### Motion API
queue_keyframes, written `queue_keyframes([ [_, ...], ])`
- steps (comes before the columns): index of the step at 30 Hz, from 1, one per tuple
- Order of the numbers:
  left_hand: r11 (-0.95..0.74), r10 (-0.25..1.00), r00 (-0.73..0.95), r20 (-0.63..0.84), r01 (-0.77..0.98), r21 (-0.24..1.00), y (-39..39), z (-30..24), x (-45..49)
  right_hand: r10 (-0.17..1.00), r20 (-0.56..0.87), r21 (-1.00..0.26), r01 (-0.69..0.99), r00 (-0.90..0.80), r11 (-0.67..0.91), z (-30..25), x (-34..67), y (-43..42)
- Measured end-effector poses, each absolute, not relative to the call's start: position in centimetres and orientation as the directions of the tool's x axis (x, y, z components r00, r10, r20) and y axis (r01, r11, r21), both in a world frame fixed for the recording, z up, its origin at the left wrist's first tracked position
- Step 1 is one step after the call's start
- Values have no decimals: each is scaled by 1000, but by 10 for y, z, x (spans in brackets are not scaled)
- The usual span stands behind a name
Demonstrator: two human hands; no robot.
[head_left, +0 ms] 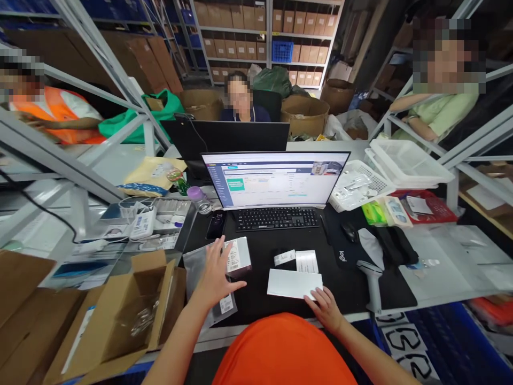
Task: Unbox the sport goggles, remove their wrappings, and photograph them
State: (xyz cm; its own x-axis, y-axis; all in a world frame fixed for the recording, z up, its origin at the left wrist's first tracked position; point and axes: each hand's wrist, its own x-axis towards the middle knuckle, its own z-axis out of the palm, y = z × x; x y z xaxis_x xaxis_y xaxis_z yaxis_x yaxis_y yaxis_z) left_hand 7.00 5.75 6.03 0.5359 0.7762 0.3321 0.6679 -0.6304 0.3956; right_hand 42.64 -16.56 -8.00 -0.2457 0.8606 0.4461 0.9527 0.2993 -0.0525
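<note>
My left hand [214, 275] is open, fingers spread over a grey plastic bag [196, 262] and a small box with a printed label [239, 254]. Its fingertips reach the box's left side; I cannot tell whether they touch. Another labelled packet [226, 303] lies just below that hand. With its fingers on the lower right corner of a flat white box [294, 283], my right hand [327, 309] grips the edge. Behind this box lie a small labelled carton [285, 258] and a white paper slip [306, 261] on the black mat.
A keyboard [276, 218] and lit monitor [276, 179] stand ahead. The mouse [349, 232] and a barcode scanner [372, 283] lie right. An open cardboard box [116, 321] stands left. White baskets [412, 163] sit back right. Other people are beyond the desk.
</note>
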Motion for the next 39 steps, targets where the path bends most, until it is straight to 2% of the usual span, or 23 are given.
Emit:
queue_keyframes([
  [2, -731, 672, 554, 492, 601, 322, 29, 53, 80, 879, 394, -71, 944, -269, 321, -80, 427, -177],
  [3, -776, 625, 596, 505, 544, 318, 15, 46, 88, 886, 372, -81, 941, -276, 328, -80, 426, -183],
  [5, -819, 558, 742, 372, 422, 388, -7, 27, 108, 898, 337, -95, 939, -282, 331, -82, 424, -194],
  [8, -671, 606, 793, 66, 464, 579, -19, -3, 141, 915, 300, -180, 926, -271, 333, -82, 422, -206],
  [11, -618, 609, 793, -7, 479, 623, -15, -20, 159, 932, 314, -374, 878, -182, 298, -72, 430, -200],
  [13, -623, 595, 803, 2, 460, 633, -13, -23, 161, 955, 295, -533, 835, 31, 137, -61, 440, -178],
  [15, -636, 576, 817, 15, 437, 636, -15, -23, 158, 927, 137, -671, 721, 349, -173, -50, 451, -147],
  [16, -649, 562, 827, 24, 423, 633, -18, -24, 156, 911, 88, -680, 692, 403, -240, -47, 455, -130],
  [21, -722, 504, 860, 81, 367, 586, -33, -34, 142, 907, -87, -676, 644, 412, -358, -54, 459, -75],
  [25, -760, 512, 848, 136, 373, 533, -41, -42, 130, 853, -137, -647, 607, 504, -462, -65, 453, -69],
  [30, -788, 536, 821, 195, 404, 466, -51, -46, 122, 864, -111, -673, 602, 492, -429, -67, 453, -75],
  [39, -789, 580, 778, 242, 462, 406, -59, -53, 119, 962, 38, -752, 642, 269, -150, -26, 462, -115],
])
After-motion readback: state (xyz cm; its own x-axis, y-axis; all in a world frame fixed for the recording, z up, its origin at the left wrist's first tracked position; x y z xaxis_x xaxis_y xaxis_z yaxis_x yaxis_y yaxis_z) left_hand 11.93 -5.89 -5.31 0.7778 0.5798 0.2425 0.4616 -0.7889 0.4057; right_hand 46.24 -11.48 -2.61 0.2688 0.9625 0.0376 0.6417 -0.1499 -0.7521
